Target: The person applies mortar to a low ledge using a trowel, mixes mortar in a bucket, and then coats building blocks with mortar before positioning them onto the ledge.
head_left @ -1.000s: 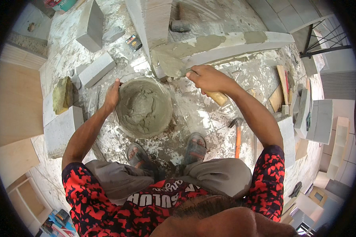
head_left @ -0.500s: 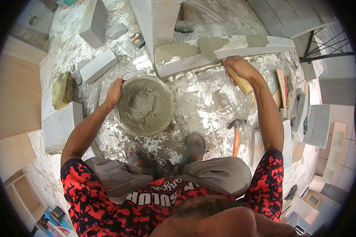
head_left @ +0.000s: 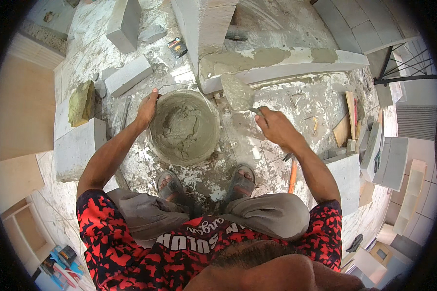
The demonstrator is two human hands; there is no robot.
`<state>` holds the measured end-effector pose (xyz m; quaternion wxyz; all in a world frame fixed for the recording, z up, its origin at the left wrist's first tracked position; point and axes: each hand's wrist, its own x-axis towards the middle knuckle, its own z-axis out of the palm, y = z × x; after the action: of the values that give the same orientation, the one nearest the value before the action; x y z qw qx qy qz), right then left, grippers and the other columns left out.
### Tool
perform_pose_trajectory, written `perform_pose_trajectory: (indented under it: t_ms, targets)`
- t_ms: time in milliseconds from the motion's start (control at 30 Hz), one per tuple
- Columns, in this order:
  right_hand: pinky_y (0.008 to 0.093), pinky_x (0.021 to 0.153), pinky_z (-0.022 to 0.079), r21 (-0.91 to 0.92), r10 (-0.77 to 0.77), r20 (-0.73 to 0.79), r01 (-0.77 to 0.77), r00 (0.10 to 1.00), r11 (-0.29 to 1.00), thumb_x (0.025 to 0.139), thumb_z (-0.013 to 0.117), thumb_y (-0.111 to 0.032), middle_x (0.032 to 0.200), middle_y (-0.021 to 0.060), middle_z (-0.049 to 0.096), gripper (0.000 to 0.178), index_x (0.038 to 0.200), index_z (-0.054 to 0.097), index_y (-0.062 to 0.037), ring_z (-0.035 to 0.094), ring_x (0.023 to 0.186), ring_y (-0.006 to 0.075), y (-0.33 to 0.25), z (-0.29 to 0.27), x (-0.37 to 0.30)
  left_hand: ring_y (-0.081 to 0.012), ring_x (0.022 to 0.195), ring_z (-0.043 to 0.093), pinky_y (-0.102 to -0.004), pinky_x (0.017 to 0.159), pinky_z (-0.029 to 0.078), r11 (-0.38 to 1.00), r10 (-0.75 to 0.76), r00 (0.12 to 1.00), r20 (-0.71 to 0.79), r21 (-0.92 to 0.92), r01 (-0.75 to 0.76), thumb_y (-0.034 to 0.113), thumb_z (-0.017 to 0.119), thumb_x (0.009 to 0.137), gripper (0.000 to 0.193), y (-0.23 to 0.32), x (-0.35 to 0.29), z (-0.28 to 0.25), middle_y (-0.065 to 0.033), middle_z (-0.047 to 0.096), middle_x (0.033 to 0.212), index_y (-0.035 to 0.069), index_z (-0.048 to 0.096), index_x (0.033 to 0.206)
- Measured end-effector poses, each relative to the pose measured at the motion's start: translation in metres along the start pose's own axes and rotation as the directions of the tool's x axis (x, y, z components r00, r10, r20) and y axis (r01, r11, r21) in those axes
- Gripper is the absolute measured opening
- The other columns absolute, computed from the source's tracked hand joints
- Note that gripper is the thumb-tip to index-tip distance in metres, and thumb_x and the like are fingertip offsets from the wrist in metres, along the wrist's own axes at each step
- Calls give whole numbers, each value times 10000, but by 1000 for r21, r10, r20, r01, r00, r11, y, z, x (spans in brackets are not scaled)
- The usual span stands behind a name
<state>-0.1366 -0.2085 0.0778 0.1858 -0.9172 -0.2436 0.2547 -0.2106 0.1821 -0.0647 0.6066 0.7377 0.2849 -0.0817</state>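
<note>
A round bucket (head_left: 206, 104) full of wet grey mortar (head_left: 182, 128) stands on the floor in front of my feet. My left hand (head_left: 147, 109) grips its left rim. My right hand (head_left: 276, 127) holds a trowel (head_left: 238, 94) whose blade carries a load of mortar, just right of the bucket. Directly beyond the trowel lies a long white block (head_left: 296, 68) with mortar spread along its top face.
Loose white blocks (head_left: 128, 75) lie at the left, with one (head_left: 77, 145) beside my left arm. A hammer with an orange handle (head_left: 293, 174) rests by my right foot. Wood scraps (head_left: 349, 121) and stacked blocks (head_left: 388, 160) sit at the right.
My right hand has drawn the trowel back from the long block toward the bucket. My left hand has stayed on the bucket rim.
</note>
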Motion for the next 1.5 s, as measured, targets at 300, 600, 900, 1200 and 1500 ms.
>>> perform_pose_trajectory:
  t_ms: [300,600,900,1200,1500]
  targets:
    - [504,746,482,-316,-119,33,124,992,941,906,447,-207,820,292,620,321,945,571,86,609,798,450,-29,-46,51,-220,911,556,-334,850,417,1000,3,1000,-5,-18,-3,541,350,953,647,-9,4,-5,-145,621,988,-41,615,1051]
    - [386,612,524,205,374,-115,-347,920,915,903,453,-231,764,214,622,354,926,587,96,631,605,291,62,-106,41,-220,946,546,-335,870,406,999,24,1000,8,39,-24,547,350,951,658,-4,1,-3,-154,615,1018,-47,609,1058]
    - [296,374,432,648,449,96,-398,889,649,917,478,-300,679,76,533,297,963,510,-8,514,450,156,74,-113,50,-217,937,546,-330,871,406,999,32,999,-15,34,-31,539,350,956,642,-1,1,0,-151,613,1021,-41,614,1037]
    - [382,561,505,193,163,99,-180,982,965,934,433,-343,811,187,590,436,1000,561,69,589,571,263,-7,-69,49,-214,908,550,-326,855,413,1000,12,1000,25,-4,-12,533,347,960,642,1,-2,-2,-139,618,990,-48,610,1037]
    - [401,591,501,31,189,18,-190,982,981,935,405,-347,848,210,618,477,971,569,99,620,622,293,28,-114,55,-215,908,550,-331,850,416,997,60,998,-7,39,-59,540,350,957,647,-3,2,1,-149,617,994,-47,606,1049]
